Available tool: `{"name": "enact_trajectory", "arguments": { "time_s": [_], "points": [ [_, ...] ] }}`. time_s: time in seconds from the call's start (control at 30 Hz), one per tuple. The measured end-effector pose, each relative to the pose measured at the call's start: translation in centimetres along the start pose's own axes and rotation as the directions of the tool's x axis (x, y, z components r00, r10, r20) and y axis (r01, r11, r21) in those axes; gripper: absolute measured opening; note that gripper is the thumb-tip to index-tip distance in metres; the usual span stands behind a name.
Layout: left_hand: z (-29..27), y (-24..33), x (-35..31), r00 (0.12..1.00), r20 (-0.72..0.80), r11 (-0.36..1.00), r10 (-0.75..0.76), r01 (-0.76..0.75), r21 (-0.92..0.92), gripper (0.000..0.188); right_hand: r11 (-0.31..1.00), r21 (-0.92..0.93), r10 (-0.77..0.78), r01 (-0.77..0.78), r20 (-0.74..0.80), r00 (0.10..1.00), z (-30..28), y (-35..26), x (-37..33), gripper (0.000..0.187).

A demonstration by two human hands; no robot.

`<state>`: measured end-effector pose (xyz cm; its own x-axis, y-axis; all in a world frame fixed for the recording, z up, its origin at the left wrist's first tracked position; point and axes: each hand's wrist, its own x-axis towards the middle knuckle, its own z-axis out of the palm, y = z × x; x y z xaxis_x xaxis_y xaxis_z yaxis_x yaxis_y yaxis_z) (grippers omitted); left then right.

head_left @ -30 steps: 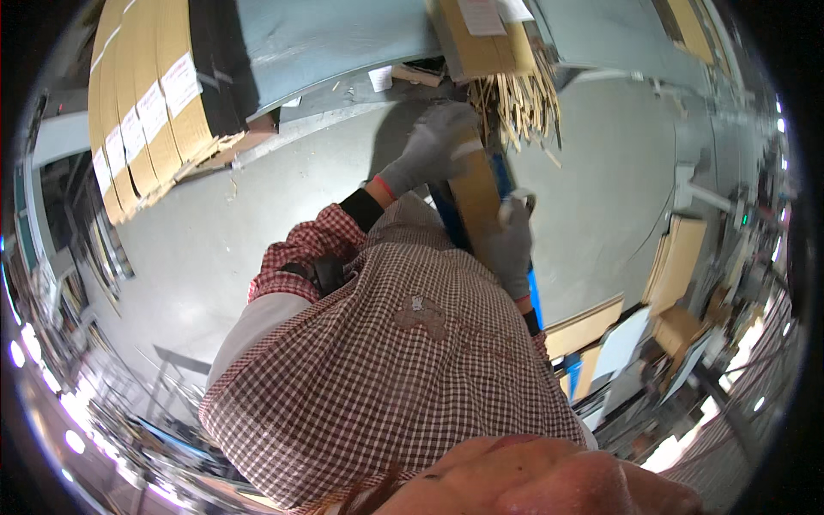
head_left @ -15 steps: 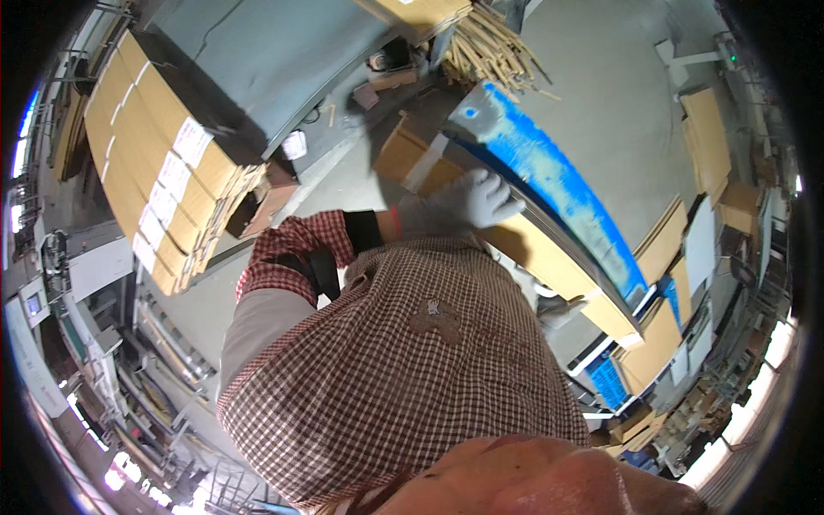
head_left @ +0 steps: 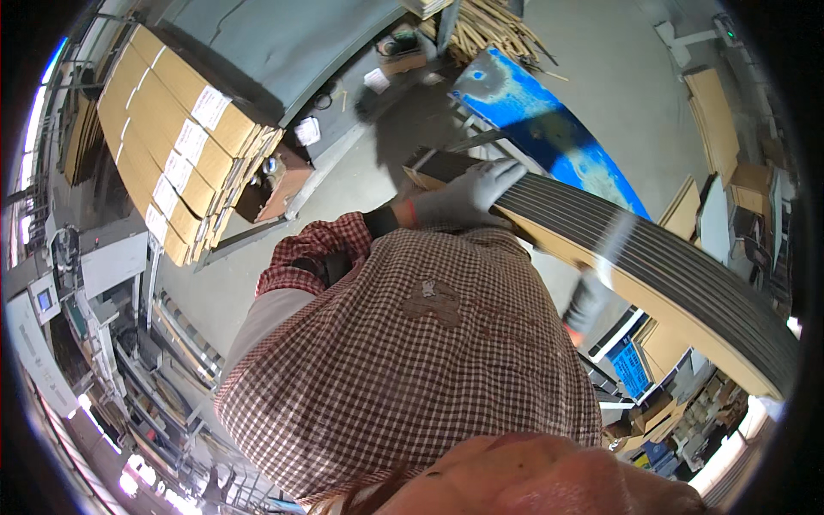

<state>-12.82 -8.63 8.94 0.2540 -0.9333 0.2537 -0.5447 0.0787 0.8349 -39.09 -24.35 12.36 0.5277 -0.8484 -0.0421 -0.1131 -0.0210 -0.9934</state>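
Note:
A long bundle of flat cardboard [head_left: 687, 279] lies slantwise in front of me, tan on its near face, with dark layered edges on top. A pale band crosses it near the middle. My left hand [head_left: 463, 197], in a grey glove, grips it near its far left end, fingers over the layered edges. Lower down, my right hand [head_left: 587, 300], also gloved and blurred, holds the near side by the band; its fingertips are partly hidden. Just beyond the bundle is a long blue surface [head_left: 549, 124] with worn paint.
Strapped cardboard stacks [head_left: 163, 137] with white labels stand at left, near a grey-blue table [head_left: 275, 43]. Thin strips [head_left: 489, 34] lie piled at the far side. A blue crate [head_left: 631, 369] and leaning boards [head_left: 712, 120] are at right.
The bundle has risen toward me and shifted right, tipping so its layered edges show. My right hand has moved up and right with it; my left hand still grips the far end.

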Motion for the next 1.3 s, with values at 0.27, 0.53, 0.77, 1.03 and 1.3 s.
{"name": "enact_trajectory", "arguments": {
  "time_s": [0.27, 0.53, 0.77, 1.03, 1.3],
  "points": [
    [0.2, -3.1, 2.3, 0.927, 0.137, 0.297, -0.349, 0.248, -0.922, 0.045, 0.912, -0.409, 0.19, -0.019, 0.382, 0.905, 12.5, 8.5, 5.3, 0.054],
    [3.6, -4.0, 2.6, 0.838, -0.166, 0.77, -0.52, 0.375, -0.516, 0.034, 0.968, 0.171, 0.04, -0.183, 0.616, 0.787, 7.7, 4.1, 6.6, 0.083],
    [3.8, -1.8, 1.3, 0.775, -0.04, 0.499, -0.631, 0.367, -0.785, 0.035, 0.953, 0.136, 0.179, -0.271, 0.47, 0.864, 8.0, 3.7, 5.9, 0.061],
    [3.6, 1.3, 0.1, 0.838, 0.118, 0.66, -0.533, 0.499, -0.561, 0.053, 0.933, 0.222, 0.17, -0.284, 0.423, 0.89, 8.2, 1.2, 6.7, 0.037],
    [4.4, 1.8, -0.9, 0.92, 0.063, 0.699, -0.387, 0.337, -0.631, 0.074, 0.957, 0.132, 0.171, -0.259, 0.466, 0.868, 8.2, 2.1, 7.5, 0.033]
  ]
}}
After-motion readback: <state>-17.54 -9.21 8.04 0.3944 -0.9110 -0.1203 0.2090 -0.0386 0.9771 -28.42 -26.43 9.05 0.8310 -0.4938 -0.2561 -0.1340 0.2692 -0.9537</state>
